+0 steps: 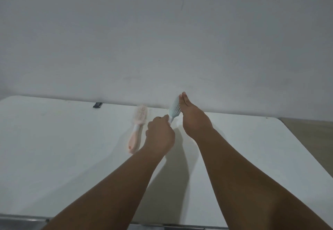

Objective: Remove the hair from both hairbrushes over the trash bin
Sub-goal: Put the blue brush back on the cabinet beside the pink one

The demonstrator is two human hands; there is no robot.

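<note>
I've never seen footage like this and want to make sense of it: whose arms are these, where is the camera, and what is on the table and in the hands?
There is no machine here. One camera worn on a person's head looks forward and down, so the two bare arms are that person's own. The left hand grips the handle of a pale blue hairbrush, raised above the white table. The right hand lies flat against the brush head, fingers extended. A pink hairbrush lies on the table to the left, untouched. A small dark object sits at the table's far edge; I cannot tell what it is. No trash bin is in view.
</note>
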